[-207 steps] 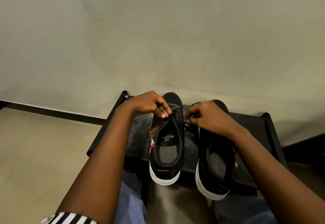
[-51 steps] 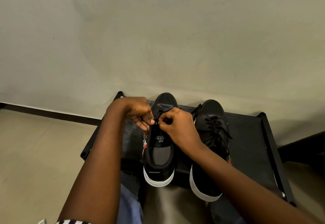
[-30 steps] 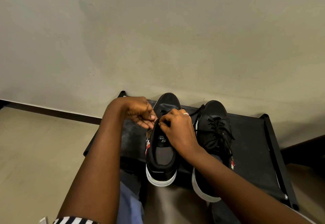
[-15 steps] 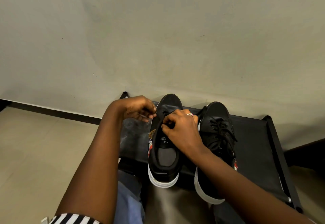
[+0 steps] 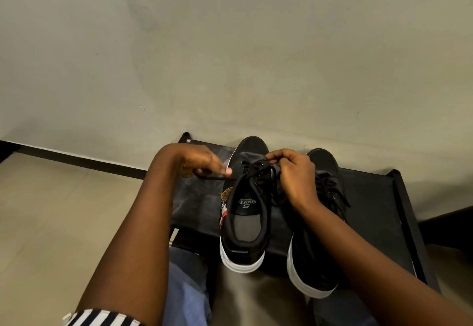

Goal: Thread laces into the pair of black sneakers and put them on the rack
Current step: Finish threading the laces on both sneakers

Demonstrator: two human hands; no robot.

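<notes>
Two black sneakers with white soles stand side by side on a black rack, toes toward the wall. On the left sneaker a black lace crosses the eyelets. My left hand pinches one lace end and holds it out to the left of the shoe. My right hand pinches the other lace end above the eyelets, near the toe. The right sneaker has its laces threaded, and my right forearm covers part of it.
The rack stands against a plain beige wall with a dark skirting strip on the left. Beige floor tiles lie to the left. My knees in blue jeans sit just in front of the rack.
My hands have drawn apart: the left one pulled a lace end out to the left, and the right one moved right and forward off the shoe's tongue with the other end.
</notes>
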